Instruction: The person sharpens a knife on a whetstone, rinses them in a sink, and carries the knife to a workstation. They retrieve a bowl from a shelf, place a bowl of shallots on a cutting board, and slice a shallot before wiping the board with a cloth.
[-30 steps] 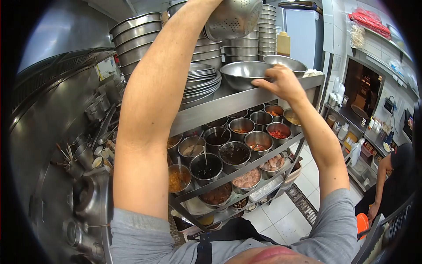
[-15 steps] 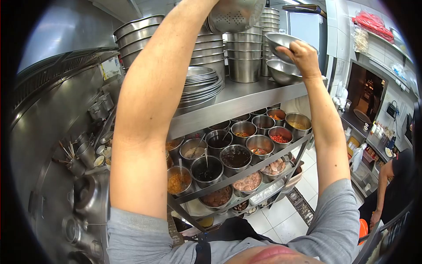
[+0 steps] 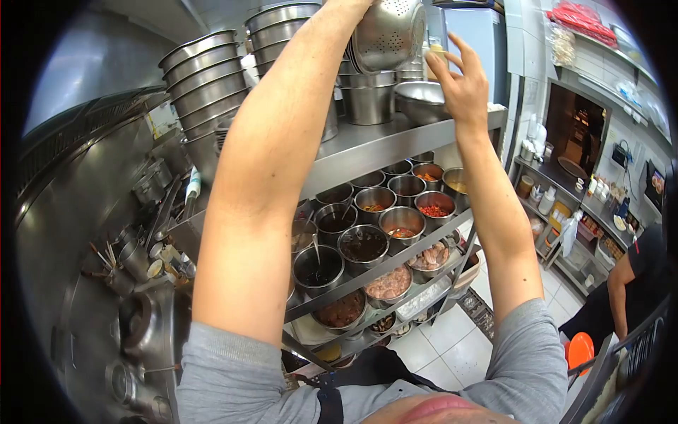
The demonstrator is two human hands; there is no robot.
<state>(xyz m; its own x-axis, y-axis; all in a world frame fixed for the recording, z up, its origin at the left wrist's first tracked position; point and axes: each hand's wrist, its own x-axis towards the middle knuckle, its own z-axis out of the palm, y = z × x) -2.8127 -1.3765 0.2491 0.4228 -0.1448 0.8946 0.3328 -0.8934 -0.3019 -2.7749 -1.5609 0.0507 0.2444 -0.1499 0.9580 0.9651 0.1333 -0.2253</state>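
Both my arms reach up over the steel shelf [image 3: 395, 140]. At the top edge my left hand [image 3: 351, 4] is mostly cut off by the frame, its fingers hidden beside a perforated steel colander [image 3: 390, 32] tilted above a stack of pots. My right hand [image 3: 462, 85] is raised with its fingers spread and nothing in it. Just left of it and lower, a shiny steel bowl [image 3: 422, 100] rests on the shelf.
Stacked steel pots [image 3: 205, 85] stand on the shelf at left. Below are pots of food, such as red chopped pieces [image 3: 435, 210] and raw meat [image 3: 388, 283]. A co-worker's arm [image 3: 620, 290] is at the right, near an orange object [image 3: 580, 352].
My right hand has let go of the upper bowl and its fingers have spread. The colander appears further right and more tilted, and the view has shifted.
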